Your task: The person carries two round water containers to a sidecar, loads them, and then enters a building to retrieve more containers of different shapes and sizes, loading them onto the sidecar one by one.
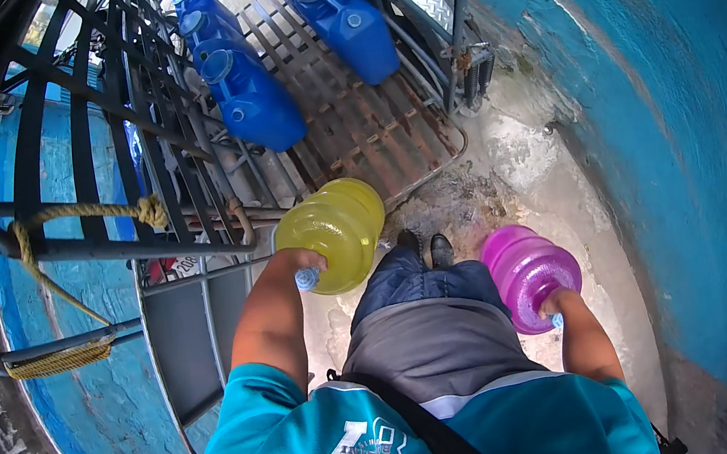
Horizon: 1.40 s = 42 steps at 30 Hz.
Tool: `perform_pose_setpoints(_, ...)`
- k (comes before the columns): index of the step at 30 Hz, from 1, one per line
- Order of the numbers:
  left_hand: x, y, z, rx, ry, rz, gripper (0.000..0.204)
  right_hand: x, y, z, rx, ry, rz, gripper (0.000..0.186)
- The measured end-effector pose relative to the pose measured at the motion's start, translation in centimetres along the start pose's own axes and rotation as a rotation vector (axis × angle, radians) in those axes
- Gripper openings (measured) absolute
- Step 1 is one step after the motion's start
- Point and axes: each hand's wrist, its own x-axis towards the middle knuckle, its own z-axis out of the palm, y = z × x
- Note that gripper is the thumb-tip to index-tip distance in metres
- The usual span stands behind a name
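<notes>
My left hand (305, 260) is closed around the neck of a translucent yellow water jug (333, 229), its light blue cap (307, 279) showing beside my fingers. The jug hangs tilted at my left side, near the slatted platform's front edge. Down at my right side, my right hand (560, 298) grips the neck of a purple water jug (528, 270); a bit of its pale blue cap (557, 320) shows beneath the hand. My fingers are partly hidden at both necks.
Ahead lies a rusty slatted platform (359, 134) carrying a left row of blue jugs (259, 109) and a right row of blue jugs (356, 37). A barred metal gate (80, 156) with rope (88, 209) stands open at left. A blue wall (680, 142) curves along the right.
</notes>
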Motion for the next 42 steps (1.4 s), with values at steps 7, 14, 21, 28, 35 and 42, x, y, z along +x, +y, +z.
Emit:
perform_pose_setpoints(7,-1.7,7.9,-9.3,-0.055,0.033,-0.073,0.035,-8.8,-14.8,-23.2,-0.125,0.159,0.280,0.048)
perform_pose_setpoints(14,-1.3,9.5,-12.8,-0.096,-0.034,-0.094,0.040,-9.7,-28.4,-38.8,-0.379,0.267,0.089,0.040)
perform_pose_setpoints(21,-0.8,12.6,-17.2,-0.040,0.011,-0.108,0.042,-7.3,-38.7,-46.4,-0.536,0.218,-0.154,0.046)
perform_pose_setpoints(28,-5.0,18.9,-16.2,0.105,0.769,0.045,0.065,-0.5,-48.0,-52.7,-0.770,-0.133,-0.149,0.059)
perform_pose_setpoints(35,-0.7,24.3,0.2,-1.081,0.664,0.552,0.086,-5.6,-48.0,-55.2,-0.141,-0.105,-0.243,0.067)
perform_pose_setpoints(42,6.0,28.5,0.7,-1.949,-0.072,0.466,0.088,13.8,-31.3,-46.5,0.699,0.542,-0.588,0.050)
